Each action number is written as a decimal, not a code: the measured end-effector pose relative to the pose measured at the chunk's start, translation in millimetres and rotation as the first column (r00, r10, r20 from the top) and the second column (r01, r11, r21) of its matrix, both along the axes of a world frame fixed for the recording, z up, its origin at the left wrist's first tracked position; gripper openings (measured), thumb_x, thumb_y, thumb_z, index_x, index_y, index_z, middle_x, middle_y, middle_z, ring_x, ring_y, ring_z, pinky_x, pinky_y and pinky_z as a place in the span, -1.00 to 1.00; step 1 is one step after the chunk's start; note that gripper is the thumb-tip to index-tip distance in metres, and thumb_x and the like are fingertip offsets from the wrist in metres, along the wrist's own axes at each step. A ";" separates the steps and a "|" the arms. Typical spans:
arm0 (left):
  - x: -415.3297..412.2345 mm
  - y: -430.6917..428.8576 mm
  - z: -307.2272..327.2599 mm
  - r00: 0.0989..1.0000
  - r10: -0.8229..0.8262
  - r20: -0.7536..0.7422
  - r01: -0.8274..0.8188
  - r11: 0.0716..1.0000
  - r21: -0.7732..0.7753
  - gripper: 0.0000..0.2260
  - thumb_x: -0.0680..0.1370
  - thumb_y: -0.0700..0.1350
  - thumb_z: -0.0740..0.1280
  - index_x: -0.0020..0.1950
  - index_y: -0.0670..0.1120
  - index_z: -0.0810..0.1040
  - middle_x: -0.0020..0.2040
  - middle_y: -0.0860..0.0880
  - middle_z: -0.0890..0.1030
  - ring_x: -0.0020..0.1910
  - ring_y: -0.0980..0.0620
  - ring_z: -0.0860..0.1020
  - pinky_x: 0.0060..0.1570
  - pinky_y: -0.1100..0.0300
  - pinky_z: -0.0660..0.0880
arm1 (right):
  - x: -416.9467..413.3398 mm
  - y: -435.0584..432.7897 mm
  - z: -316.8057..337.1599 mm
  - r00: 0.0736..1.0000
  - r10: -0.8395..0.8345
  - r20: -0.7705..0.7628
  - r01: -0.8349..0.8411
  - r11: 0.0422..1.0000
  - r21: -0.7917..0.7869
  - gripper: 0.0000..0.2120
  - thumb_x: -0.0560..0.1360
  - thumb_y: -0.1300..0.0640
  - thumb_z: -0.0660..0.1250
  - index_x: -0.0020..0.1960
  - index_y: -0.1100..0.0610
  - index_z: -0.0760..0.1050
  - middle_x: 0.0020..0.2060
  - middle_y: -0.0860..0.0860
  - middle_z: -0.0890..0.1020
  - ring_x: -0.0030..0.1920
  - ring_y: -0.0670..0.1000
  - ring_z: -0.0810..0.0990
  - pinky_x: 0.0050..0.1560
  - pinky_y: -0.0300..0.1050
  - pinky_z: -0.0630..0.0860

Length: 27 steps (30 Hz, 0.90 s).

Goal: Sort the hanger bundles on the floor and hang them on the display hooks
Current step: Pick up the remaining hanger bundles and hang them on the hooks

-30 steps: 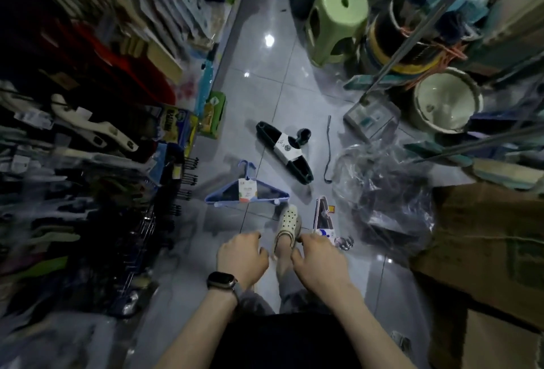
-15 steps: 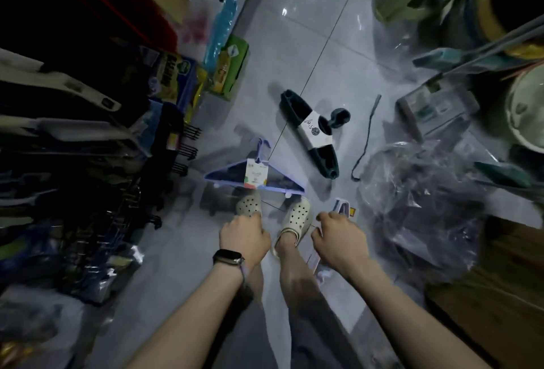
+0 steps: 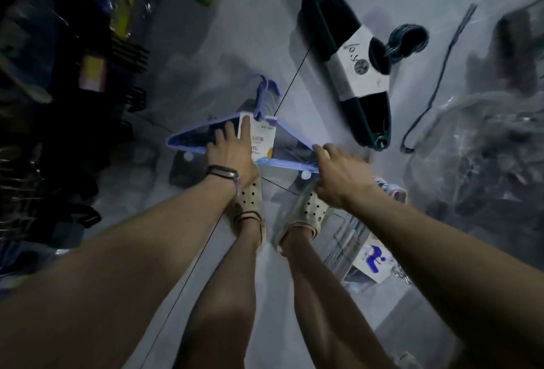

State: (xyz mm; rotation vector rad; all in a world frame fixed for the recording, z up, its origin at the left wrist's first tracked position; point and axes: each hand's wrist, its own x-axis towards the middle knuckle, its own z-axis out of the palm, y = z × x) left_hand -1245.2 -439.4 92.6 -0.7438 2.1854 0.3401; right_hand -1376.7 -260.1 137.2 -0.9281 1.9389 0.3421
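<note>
A blue hanger bundle (image 3: 191,140) with a white label lies on the grey tiled floor just ahead of my feet. My left hand (image 3: 232,156), a watch on its wrist, rests on the bundle's middle with straight fingers across the label. My right hand (image 3: 341,171) covers the bundle's right tip, its fingers curled down over it. A dark green hanger bundle (image 3: 338,45) with a white paper band lies further off to the right, untouched. No display hooks can be made out clearly.
Crowded shelves of goods (image 3: 59,74) with black prongs line the left side. A crumpled clear plastic bag (image 3: 485,162) and a thin black cord (image 3: 435,89) lie at the right. A flat packet with blue print (image 3: 371,262) sits by my right foot.
I have bent much lower. Both hands dropped from above my feet onto the blue hanger bundle, left on its middle and right on its right tip.
</note>
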 end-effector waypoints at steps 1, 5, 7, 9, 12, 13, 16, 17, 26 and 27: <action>2.2 -3.9 -16.0 1.000 -0.018 0.005 0.018 1.000 -0.015 0.04 0.45 0.15 0.51 0.67 -0.05 -0.12 0.48 -0.29 0.26 0.40 -0.32 0.33 0.20 -0.17 0.44 | 8.4 -4.6 -15.9 1.000 0.021 0.000 -0.021 1.000 -0.015 -0.11 0.48 -0.08 0.44 0.64 0.08 0.05 0.53 0.12 0.29 0.45 0.20 0.38 0.32 0.12 0.46; 12.9 -14.3 -58.3 0.996 -0.086 0.018 0.086 0.996 0.008 0.09 0.47 0.13 0.51 0.67 0.02 -0.27 0.62 -0.30 0.02 0.54 -0.36 0.18 0.49 -0.33 0.17 | 34.1 -27.6 -69.6 0.998 0.049 -0.027 -0.052 0.990 -0.134 0.19 0.36 -0.12 0.57 0.69 -0.01 -0.18 0.67 0.16 -0.08 0.62 0.22 0.11 0.57 0.18 0.22; 17.5 -16.9 -69.7 0.994 -0.108 -0.015 0.108 0.994 -0.001 0.07 0.49 0.02 0.49 0.66 0.04 -0.30 0.63 -0.30 -0.01 0.55 -0.36 0.16 0.51 -0.34 0.10 | 42.6 -42.9 -91.8 0.995 0.078 -0.063 -0.089 0.979 -0.181 0.22 0.35 -0.12 0.57 0.68 -0.07 -0.23 0.67 0.15 -0.14 0.63 0.23 0.03 0.58 0.24 0.16; 22.4 -16.5 -80.0 0.988 -0.128 -0.081 0.124 0.991 -0.052 0.01 0.52 -0.04 0.45 0.67 0.03 -0.27 0.62 -0.28 0.06 0.52 -0.33 0.22 0.46 -0.33 0.18 | 49.0 -60.2 -110.4 0.991 0.097 -0.092 -0.115 0.971 -0.211 0.25 0.34 -0.14 0.58 0.67 -0.13 -0.27 0.66 0.15 -0.14 0.63 0.26 0.02 0.56 0.33 0.16; 29.0 -15.6 -90.7 0.985 -0.090 -0.147 0.081 0.995 -0.063 -0.01 0.51 -0.05 0.46 0.67 0.00 -0.21 0.61 -0.24 0.13 0.50 -0.28 0.26 0.39 -0.31 0.29 | 54.3 -81.8 -127.6 0.997 0.035 -0.064 -0.047 0.976 -0.212 0.23 0.33 -0.15 0.59 0.63 -0.24 -0.27 0.64 0.15 -0.10 0.58 0.32 0.09 0.45 0.46 0.27; 31.3 -16.9 -92.3 0.983 -0.085 -0.165 0.073 0.995 -0.074 0.00 0.49 -0.06 0.48 0.67 -0.02 -0.19 0.60 -0.22 0.17 0.49 -0.26 0.29 0.36 -0.29 0.32 | 54.9 -86.0 -129.8 0.998 0.010 -0.059 -0.022 0.978 -0.205 0.23 0.31 -0.14 0.60 0.62 -0.27 -0.25 0.62 0.17 -0.04 0.53 0.34 0.16 0.38 0.48 0.33; 38.0 -23.0 -92.4 0.966 -0.120 -0.229 0.093 0.987 -0.128 0.02 0.43 0.00 0.54 0.67 -0.08 -0.09 0.53 -0.18 0.31 0.40 -0.22 0.40 0.26 -0.21 0.43 | 54.6 -88.1 -126.9 0.998 -0.012 -0.057 0.000 0.979 -0.205 0.24 0.29 -0.10 0.61 0.60 -0.33 -0.26 0.52 0.22 0.12 0.38 0.34 0.30 0.18 0.48 0.46; 38.6 -24.3 -89.0 0.964 -0.122 -0.238 0.095 0.988 -0.122 0.02 0.43 0.05 0.53 0.67 -0.10 -0.08 0.53 -0.17 0.32 0.39 -0.21 0.41 0.24 -0.19 0.44 | 53.9 -87.0 -123.5 0.998 -0.018 -0.053 0.006 0.977 -0.213 0.25 0.29 -0.08 0.61 0.59 -0.35 -0.27 0.50 0.22 0.14 0.35 0.33 0.32 0.14 0.49 0.47; 25.5 2.7 -13.6 0.876 0.202 -0.438 -0.178 0.979 0.094 -0.10 0.38 -0.22 0.44 0.65 0.01 0.08 0.55 -0.20 0.18 0.47 -0.25 0.24 0.35 -0.14 0.43 | 19.2 -57.3 -53.4 0.957 -0.284 -0.068 0.263 0.940 -0.218 0.26 0.22 -0.01 0.62 0.60 -0.41 -0.17 0.43 0.17 0.19 0.31 0.33 0.33 0.12 0.46 0.48; 23.1 7.1 -4.4 0.844 0.290 -0.452 -0.248 0.957 0.151 -0.13 0.38 -0.24 0.42 0.63 0.02 0.12 0.52 -0.18 0.18 0.44 -0.24 0.25 0.28 -0.10 0.47 | 10.8 -51.8 -44.8 0.945 -0.321 -0.071 0.298 0.928 -0.223 0.25 0.23 -0.04 0.63 0.60 -0.41 -0.17 0.44 0.16 0.19 0.31 0.34 0.32 0.13 0.47 0.48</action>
